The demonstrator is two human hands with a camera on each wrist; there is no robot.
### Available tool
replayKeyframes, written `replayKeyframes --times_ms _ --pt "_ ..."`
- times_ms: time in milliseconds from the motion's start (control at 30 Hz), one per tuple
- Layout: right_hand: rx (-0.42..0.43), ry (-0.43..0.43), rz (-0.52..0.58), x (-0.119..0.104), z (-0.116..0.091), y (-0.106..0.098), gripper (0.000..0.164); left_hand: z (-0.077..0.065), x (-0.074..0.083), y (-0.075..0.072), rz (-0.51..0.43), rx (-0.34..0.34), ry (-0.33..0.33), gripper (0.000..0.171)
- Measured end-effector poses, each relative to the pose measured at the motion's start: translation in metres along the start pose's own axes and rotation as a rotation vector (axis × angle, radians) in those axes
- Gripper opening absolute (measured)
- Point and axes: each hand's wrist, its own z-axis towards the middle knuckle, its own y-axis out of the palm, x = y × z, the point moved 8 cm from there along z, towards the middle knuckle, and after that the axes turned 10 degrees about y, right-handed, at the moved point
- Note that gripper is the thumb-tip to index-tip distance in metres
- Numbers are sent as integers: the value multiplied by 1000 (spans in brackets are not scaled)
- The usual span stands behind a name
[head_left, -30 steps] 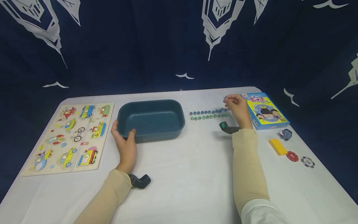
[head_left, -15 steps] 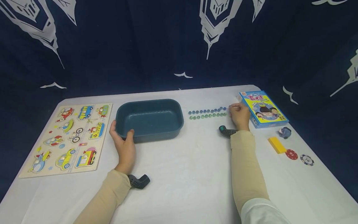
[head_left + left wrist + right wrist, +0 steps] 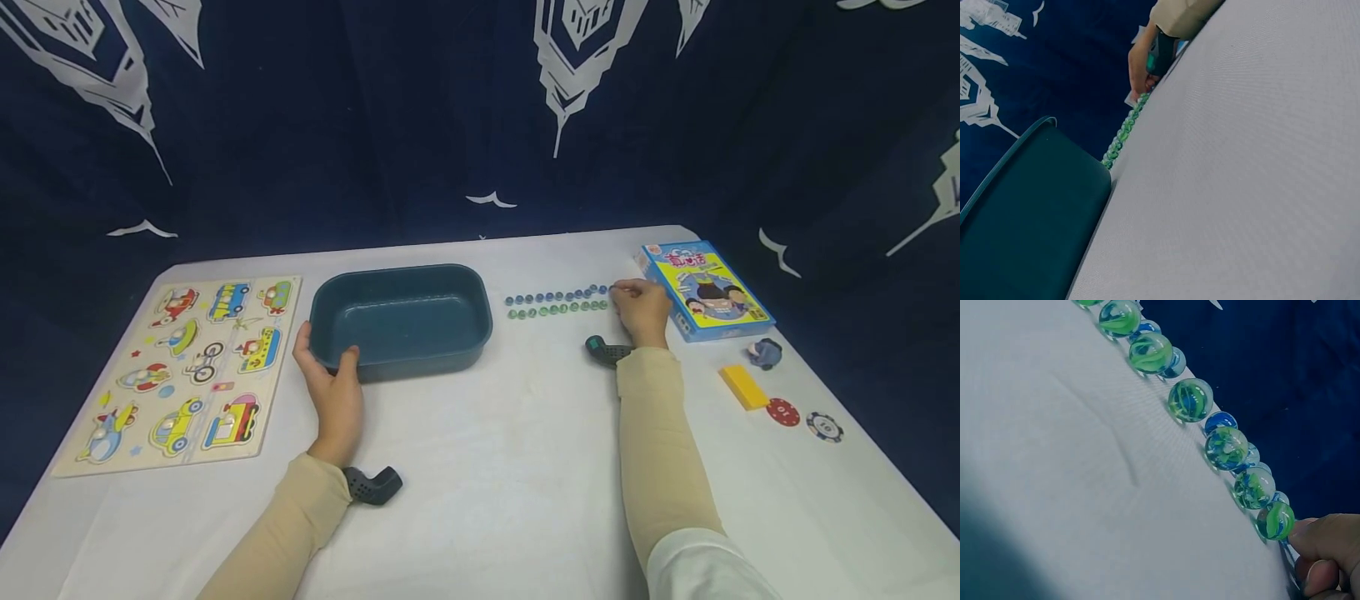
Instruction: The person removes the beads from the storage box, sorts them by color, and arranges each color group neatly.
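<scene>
My left hand (image 3: 335, 408) holds the near left corner of a dark teal plastic basin (image 3: 405, 364), thumb on the front wall and fingers along the left side. In the left wrist view the basin (image 3: 1041, 206) fills the lower left. My right hand (image 3: 643, 312) pinches a blue marble (image 3: 612, 288) right at the right end of a row of blue marbles (image 3: 558, 297). Nearer to me runs a parallel row of green marbles (image 3: 553, 309). In the right wrist view, thumb and fingers (image 3: 1329, 540) lie just behind the last green marble (image 3: 1275, 520), which hides the pinched one.
Left of the basin lies a wooden vehicle puzzle board (image 3: 168, 458). A blue and yellow game box (image 3: 712, 292) sits close beside my right hand. Nearer, along the right side, are a small blue-grey object (image 3: 765, 353), a yellow block (image 3: 744, 387), a red chip (image 3: 783, 412) and a black-and-white chip (image 3: 825, 427).
My right hand has come down from above the far end of the rows and brought the blue marble to the end of the blue row. My left hand stays on the basin.
</scene>
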Motion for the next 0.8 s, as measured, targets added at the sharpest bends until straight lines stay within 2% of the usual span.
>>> replayKeyframes --times_ms 200,467,667,800 --pt "8 5 -1 0 1 0 32 1 0 1 -11 2 1 68" --pt "-20 1 9 -4 3 9 35 1 -3 -5 -9 25 9 68" --pt "13 -46 36 -7 0 6 39 7 -28 -10 11 37 11 69" --pt "56 -90 82 -15 -8 -2 45 6 -40 -11 29 45 3 68"
